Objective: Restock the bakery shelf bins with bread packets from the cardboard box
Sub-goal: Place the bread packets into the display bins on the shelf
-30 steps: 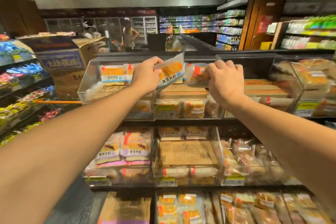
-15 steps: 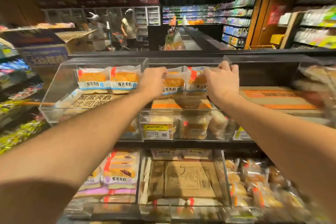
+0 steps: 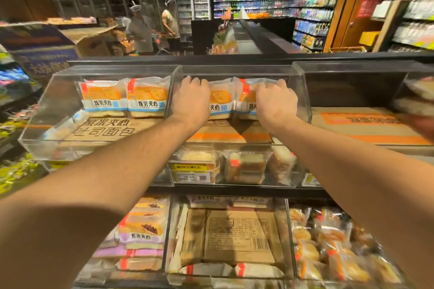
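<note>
Up on the top shelf, a person's left hand and right hand reach into the middle clear acrylic bin, each with fingers curled over the top edge of an orange-and-blue bread packet: the left grips the left packet, the right grips the right packet. Both packets stand upright, side by side and touching, at the back of the bin, above a flattened cardboard liner. In the neighbouring left bin, two matching packets already stand in a row against the rear. The step in hand appears to be seating this pair; it would go best if the packets are pressed back and squared with labels facing forward, level with the neighbouring row, before the fingers let go. Room is tight at the sides: the left hand sits just beside the clear divider between bins, and the right hand is near the bin's right wall. The front of the bin is open, leaving a free path for both arms to draw straight back. An open cardboard box sits off to the left, its contents not visible from here.
</note>
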Demonstrator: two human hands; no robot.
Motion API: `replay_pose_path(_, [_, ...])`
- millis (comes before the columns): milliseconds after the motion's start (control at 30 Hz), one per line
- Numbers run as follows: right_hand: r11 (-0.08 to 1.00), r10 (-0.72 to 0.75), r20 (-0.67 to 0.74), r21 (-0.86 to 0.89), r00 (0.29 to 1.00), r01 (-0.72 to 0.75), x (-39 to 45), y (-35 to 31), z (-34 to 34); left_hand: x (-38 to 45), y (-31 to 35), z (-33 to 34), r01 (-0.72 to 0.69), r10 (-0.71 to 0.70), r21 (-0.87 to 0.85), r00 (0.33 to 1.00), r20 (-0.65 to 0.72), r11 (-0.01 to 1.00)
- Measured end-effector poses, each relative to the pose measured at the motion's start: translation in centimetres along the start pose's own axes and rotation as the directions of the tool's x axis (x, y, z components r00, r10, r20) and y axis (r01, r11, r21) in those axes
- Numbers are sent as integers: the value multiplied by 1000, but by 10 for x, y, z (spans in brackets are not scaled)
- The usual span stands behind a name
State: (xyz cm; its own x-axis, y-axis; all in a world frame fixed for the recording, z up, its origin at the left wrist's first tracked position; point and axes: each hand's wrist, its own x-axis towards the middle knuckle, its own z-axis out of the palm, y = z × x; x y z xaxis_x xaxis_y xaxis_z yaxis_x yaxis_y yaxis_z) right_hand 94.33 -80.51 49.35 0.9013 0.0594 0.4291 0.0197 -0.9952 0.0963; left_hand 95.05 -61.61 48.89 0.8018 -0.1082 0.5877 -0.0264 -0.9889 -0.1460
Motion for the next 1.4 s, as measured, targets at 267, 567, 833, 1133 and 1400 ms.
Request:
replay_pose_path(267, [993, 8, -48, 117, 999, -3, 1, -2, 6, -15, 8, 3, -61, 62, 16, 988, -142, 998])
replay_pose_path(567, [991, 20, -95, 136, 995, -7, -11, -3, 5, -16, 8, 10, -48, 86, -274, 988, 128, 960])
replay_pose_path(833, [975, -91, -79, 194, 993, 105, -15, -14, 7, -18, 8, 2, 17, 56, -360, 980, 190, 933])
replay_pose_path(1133, [940, -9, -28, 341, 1000, 18, -45, -29, -13, -53, -8, -17, 18, 24, -477, 996, 81, 879])
replay_pose_path(1400, [924, -67, -350, 330, 934, 190, -148, -56, -30, -152, -20, -43, -62, -46, -582, 984, -170, 811])
